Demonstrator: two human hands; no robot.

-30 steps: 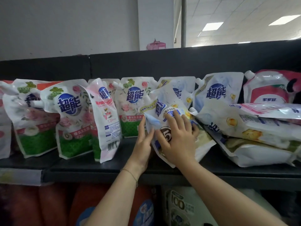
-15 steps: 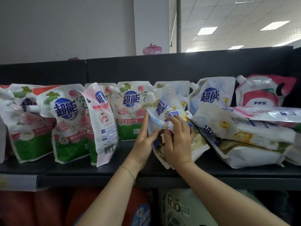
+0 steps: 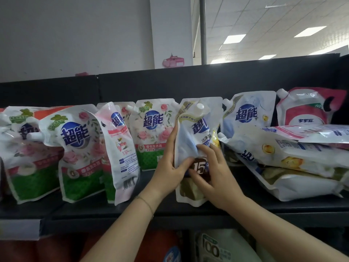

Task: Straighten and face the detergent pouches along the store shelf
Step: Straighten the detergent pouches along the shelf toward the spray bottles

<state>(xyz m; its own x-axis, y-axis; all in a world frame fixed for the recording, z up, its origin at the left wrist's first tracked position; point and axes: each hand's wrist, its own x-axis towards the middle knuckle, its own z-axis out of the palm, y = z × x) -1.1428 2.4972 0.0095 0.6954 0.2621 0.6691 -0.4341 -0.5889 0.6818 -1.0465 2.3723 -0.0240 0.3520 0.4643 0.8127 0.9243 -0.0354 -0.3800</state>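
1. White-and-blue pouch (image 3: 196, 148) stands near the shelf's (image 3: 170, 210) front edge, about midway along.
2. Left hand (image 3: 170, 167) grips its left edge.
3. Right hand (image 3: 215, 174) presses its front, fingers curled into the plastic.

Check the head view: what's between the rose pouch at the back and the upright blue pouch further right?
The blue-and-white pouch, held upright between the left hand and right hand, fills that gap in the head view.

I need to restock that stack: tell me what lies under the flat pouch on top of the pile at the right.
Under the top flat pouch lies a lemon-print pouch, with another pouch beneath it on the shelf. Anything further back in the pile is covered.
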